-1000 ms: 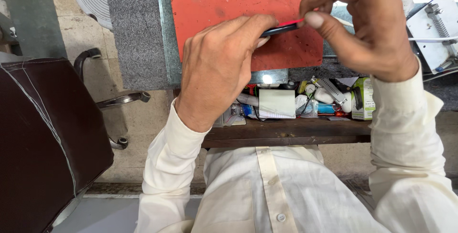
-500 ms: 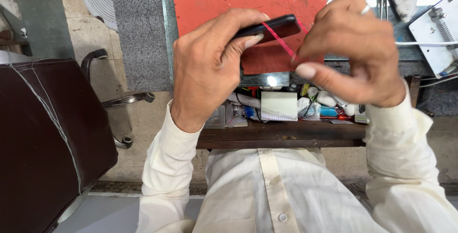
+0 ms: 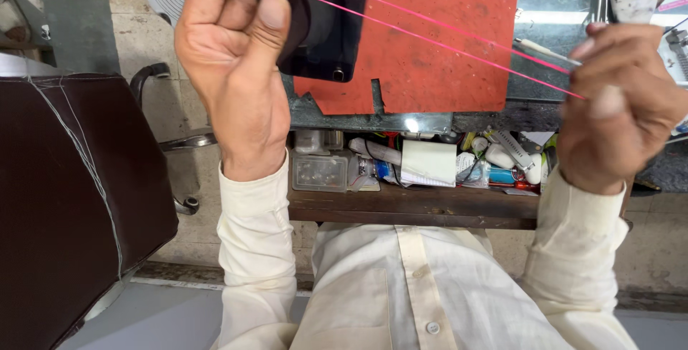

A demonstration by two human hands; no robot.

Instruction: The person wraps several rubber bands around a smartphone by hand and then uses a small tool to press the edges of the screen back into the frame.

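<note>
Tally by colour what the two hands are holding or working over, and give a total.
Black: 1, the phone in the left hand
Pink: 1, the thread pulled by the right hand
Red: 1, the mat
Total: 3

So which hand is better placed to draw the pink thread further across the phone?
Probably the right hand: it pinches the taut pink thread free of the phone, which the left hand grips.
</note>
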